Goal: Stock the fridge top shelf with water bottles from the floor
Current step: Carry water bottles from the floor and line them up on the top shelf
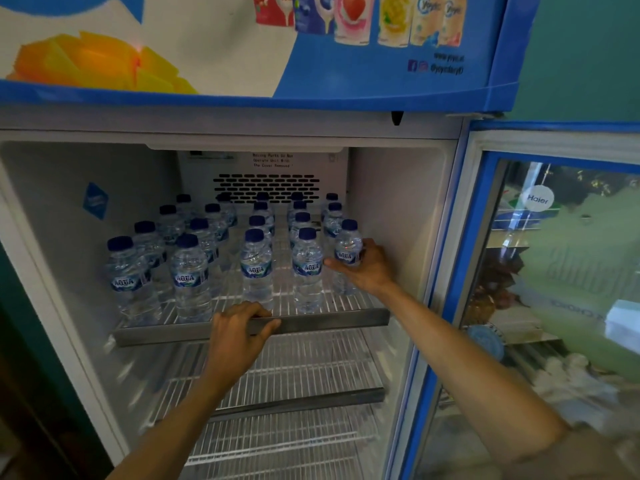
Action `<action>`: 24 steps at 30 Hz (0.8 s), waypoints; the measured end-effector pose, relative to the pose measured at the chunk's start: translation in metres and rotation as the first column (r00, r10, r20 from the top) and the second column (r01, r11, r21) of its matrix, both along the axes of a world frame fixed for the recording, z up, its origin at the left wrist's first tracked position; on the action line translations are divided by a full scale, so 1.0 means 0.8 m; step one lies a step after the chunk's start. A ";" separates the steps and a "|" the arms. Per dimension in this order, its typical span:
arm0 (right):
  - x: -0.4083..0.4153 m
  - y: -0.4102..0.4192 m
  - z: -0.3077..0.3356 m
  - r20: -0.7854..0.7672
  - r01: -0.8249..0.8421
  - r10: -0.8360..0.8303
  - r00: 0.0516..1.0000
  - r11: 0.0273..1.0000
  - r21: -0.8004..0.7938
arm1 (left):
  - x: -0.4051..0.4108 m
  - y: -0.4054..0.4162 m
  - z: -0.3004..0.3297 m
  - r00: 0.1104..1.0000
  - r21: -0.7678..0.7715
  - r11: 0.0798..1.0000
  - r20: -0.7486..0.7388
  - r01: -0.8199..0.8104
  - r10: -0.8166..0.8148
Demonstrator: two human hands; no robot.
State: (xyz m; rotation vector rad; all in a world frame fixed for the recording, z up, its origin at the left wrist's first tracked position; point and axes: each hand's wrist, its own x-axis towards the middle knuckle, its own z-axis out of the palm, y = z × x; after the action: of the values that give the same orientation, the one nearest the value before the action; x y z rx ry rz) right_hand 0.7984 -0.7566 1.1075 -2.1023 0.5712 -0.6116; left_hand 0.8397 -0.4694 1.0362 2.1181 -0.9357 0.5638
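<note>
Now: right hand (pixel 369 268) fingers grasp ribbed clear bottle (pixel 347 252) | left hand (pixel 239 329) fingers clench metal shelf rail (pixel 329 323)

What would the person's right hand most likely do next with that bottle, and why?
Probably let go and pull back. The right hand holds a clear blue-capped water bottle already standing upright on the white wire top shelf, at the front of the rightmost row, while the left hand grips the shelf's front edge.

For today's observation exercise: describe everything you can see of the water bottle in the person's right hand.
The water bottle is small, clear plastic, with a dark blue cap and a blue label. It stands upright at the right end of the top shelf, in the front row. The right hand wraps its middle from the right.
</note>
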 end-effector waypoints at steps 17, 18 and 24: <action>0.009 0.014 -0.018 -0.013 0.056 -0.056 0.998 0.998 0.039 | 0.006 -0.003 -0.006 1.000 -0.029 1.000 0.004 -0.006 0.006; 0.010 0.016 -0.021 0.002 0.069 -0.069 0.998 0.997 0.039 | 0.006 -0.003 -0.006 1.000 -0.029 1.000 0.007 -0.008 0.009; 0.013 0.017 -0.032 -0.069 0.087 -0.086 0.994 0.996 0.023 | 0.006 -0.003 -0.006 1.000 -0.038 0.999 0.009 -0.012 0.012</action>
State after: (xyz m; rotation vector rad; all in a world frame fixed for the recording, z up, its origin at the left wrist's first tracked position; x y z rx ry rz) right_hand 0.8087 -0.7429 1.0817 -2.0887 0.7079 -0.5803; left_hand 0.8444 -0.4721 1.0317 2.0897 -0.9111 0.5935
